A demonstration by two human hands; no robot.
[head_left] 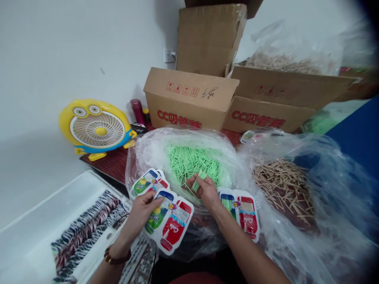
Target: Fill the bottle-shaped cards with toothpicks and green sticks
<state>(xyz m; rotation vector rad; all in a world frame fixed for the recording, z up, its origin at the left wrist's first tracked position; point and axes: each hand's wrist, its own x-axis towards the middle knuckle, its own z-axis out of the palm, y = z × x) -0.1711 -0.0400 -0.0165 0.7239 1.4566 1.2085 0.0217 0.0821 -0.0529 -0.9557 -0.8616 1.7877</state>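
Observation:
My left hand (144,210) pinches a bottle-shaped twin package (175,227) by its upper left edge; one half is green with Sprite lettering, the other red with Cola lettering. In my right hand (207,191) is a small bunch of green sticks (200,180), gripped between thumb and fingers. That hand hovers over a heap of green sticks (189,159) in an open clear plastic bag (148,146). More such packages (149,180) lie behind my left hand. Beside my right forearm rests a further stack of packages (247,215), with sticks visible in the top one.
Brown sticks (281,185) fill another plastic bag (334,165) at right. Cardboard boxes (189,94) stand behind, one holding bagged sticks (284,63). A yellow fan (100,131) and a dark red flask (137,111) stand at left. Packed rows (89,232) sit in a white foam box (26,232).

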